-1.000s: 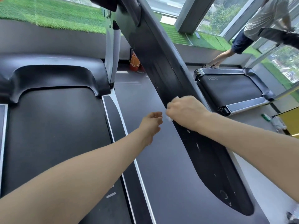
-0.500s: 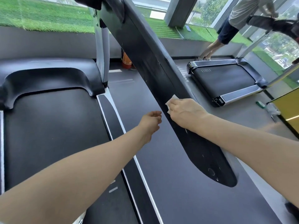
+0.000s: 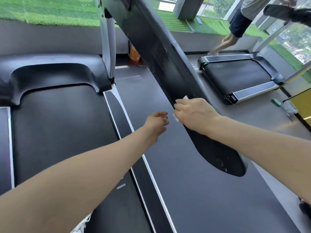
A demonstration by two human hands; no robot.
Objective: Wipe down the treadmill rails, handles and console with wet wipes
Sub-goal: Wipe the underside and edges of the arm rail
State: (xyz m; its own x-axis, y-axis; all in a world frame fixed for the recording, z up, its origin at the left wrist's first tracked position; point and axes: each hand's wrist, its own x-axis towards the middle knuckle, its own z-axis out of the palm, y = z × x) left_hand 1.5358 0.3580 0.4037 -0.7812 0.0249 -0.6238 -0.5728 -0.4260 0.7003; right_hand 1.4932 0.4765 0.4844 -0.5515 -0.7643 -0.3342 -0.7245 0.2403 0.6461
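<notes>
A long black treadmill handrail (image 3: 156, 52) slants from the top centre down to the lower right. My right hand (image 3: 195, 113) lies on its middle, fingers curled over a white wet wipe (image 3: 185, 98) whose edges peek out above and below the hand. My left hand (image 3: 156, 123) hovers just left of the rail, fingers loosely curled, holding nothing. The treadmill belt (image 3: 58, 128) and its side foot rail (image 3: 117, 108) lie below at the left.
A silver upright (image 3: 108, 44) rises behind the belt. A second treadmill (image 3: 235, 78) stands at the right, with another person (image 3: 239, 26) on it. A green item (image 3: 276, 102) lies on the floor. An orange object (image 3: 134, 54) stands by the wall.
My right hand has slid with the wipe a little along the rail. My view has shifted, so the rail's lower end shows more. My left hand has stayed beside it.
</notes>
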